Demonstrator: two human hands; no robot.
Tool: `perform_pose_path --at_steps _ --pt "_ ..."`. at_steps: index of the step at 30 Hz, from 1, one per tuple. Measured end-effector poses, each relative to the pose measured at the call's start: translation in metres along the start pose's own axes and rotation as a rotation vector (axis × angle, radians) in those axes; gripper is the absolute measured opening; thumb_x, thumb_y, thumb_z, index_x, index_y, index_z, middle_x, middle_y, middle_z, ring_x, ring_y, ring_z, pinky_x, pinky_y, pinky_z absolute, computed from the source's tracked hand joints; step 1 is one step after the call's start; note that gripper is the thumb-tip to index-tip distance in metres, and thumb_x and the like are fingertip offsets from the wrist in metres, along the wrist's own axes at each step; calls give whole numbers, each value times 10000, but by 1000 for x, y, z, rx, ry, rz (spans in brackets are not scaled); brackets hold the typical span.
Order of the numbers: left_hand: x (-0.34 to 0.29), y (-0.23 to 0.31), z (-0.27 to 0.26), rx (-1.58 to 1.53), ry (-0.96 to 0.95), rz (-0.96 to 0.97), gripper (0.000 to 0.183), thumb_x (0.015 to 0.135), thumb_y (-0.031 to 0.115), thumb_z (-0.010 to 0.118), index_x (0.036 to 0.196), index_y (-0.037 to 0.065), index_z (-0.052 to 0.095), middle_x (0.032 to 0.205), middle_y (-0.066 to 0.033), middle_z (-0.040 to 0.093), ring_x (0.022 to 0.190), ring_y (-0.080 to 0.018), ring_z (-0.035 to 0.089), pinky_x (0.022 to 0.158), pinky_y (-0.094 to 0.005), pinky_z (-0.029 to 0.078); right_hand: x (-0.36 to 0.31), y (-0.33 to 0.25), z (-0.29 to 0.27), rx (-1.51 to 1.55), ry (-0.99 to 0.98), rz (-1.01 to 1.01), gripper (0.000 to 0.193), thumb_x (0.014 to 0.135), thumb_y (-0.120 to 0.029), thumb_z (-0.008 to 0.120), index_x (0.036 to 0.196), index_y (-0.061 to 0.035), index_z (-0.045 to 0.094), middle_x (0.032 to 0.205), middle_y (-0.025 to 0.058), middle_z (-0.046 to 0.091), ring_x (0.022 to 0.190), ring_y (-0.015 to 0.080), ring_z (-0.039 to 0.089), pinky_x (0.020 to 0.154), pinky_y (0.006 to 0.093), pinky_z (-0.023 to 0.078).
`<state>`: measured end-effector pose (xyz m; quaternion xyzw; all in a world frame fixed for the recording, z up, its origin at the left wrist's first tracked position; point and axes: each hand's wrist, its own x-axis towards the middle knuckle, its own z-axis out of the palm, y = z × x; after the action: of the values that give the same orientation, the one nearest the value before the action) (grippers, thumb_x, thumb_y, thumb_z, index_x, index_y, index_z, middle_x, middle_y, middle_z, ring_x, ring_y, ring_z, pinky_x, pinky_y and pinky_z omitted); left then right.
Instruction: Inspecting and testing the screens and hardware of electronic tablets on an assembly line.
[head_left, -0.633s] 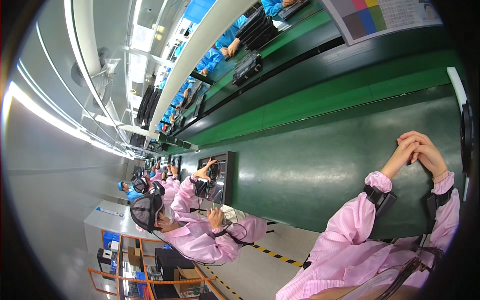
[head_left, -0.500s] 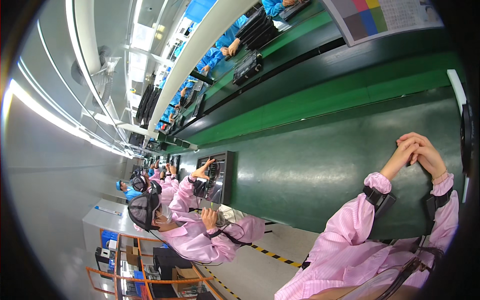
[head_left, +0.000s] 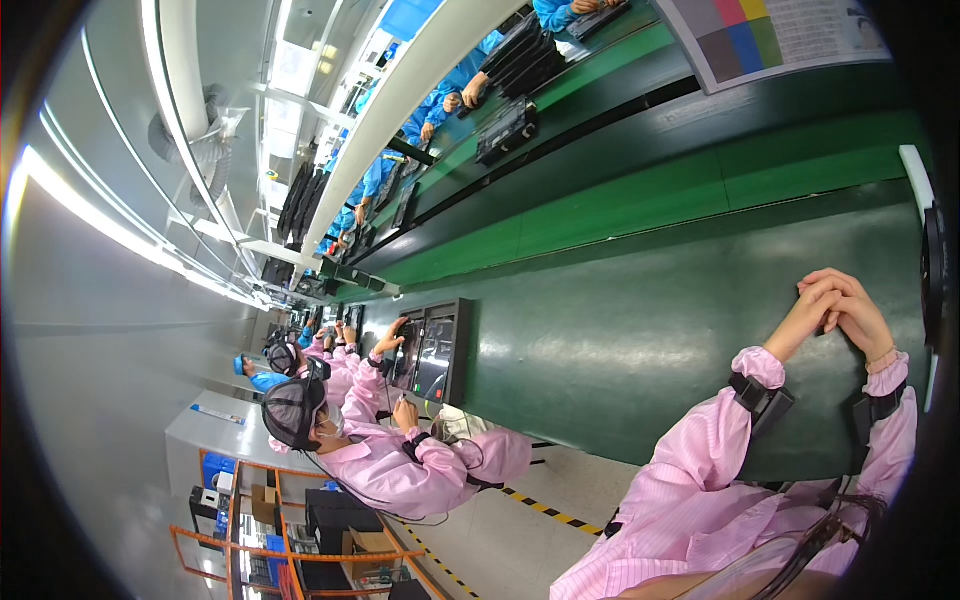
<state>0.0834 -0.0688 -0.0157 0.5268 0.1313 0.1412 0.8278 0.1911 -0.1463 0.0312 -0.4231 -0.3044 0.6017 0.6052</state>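
My left hand (head_left: 806,314) and my right hand (head_left: 858,310) are clasped together over the green table mat (head_left: 620,340), fingers folded over one another. A small dark thing (head_left: 824,329) shows in the gap under the fingers; what it is, I cannot tell. Black strapped devices sit on both my wrists, the left one (head_left: 762,402) and the right one (head_left: 876,408), over pink striped sleeves. No tool or part is visible in either hand.
To my left a co-worker in pink handles dark parts in a black tray (head_left: 459,352). Across the bench, people in blue work beside a black device (head_left: 507,130). A colour-patch chart (head_left: 720,55) lies at the far right. Orange-framed shelving (head_left: 232,505) holds boxes at lower left.
My clasped hands stay in place. The co-worker's hand has moved up and left off the tray's middle, uncovering the dark parts in it. The view has shifted slightly.
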Motion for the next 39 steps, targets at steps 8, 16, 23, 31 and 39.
perform_pose_path --at_steps 8,16,23,31,39 --pt "-1 -5 2 5 3 4 194 939 181 421 966 59 569 605 33 439 514 -49 423 478 -194 327 -3 7 -2 -1 30 -6 401 703 -12 474 1094 42 541 1091 143 591 792 117 616 530 179 511" --pt "-1 -8 3 -2 16 -5 193 941 170 411 960 58 567 604 31 438 515 -47 421 476 -192 325 -5 7 -3 -5 26 7 394 713 -20 485 1100 38 538 1101 134 592 763 107 613 529 169 496" --pt "-1 -8 2 -3 1 8 186 934 172 421 946 50 561 606 27 440 513 -47 423 475 -194 329 -4 11 -5 -7 41 1 391 715 -29 495 1098 35 536 1096 139 594 739 105 611 524 174 495" --pt "-1 -13 0 -30 -4 2 179 931 167 424 945 50 558 620 23 441 516 -48 426 474 -195 334 -4 12 -5 -12 32 -14 387 721 -42 499 1099 37 534 1096 136 593 745 106 610 529 177 495" --pt "3 -17 6 -4 8 41 164 929 154 426 935 70 567 569 16 435 480 -66 418 453 -204 314 -10 7 -6 -16 35 1 395 726 -55 502 1108 44 526 1098 130 591 757 96 605 537 172 495"
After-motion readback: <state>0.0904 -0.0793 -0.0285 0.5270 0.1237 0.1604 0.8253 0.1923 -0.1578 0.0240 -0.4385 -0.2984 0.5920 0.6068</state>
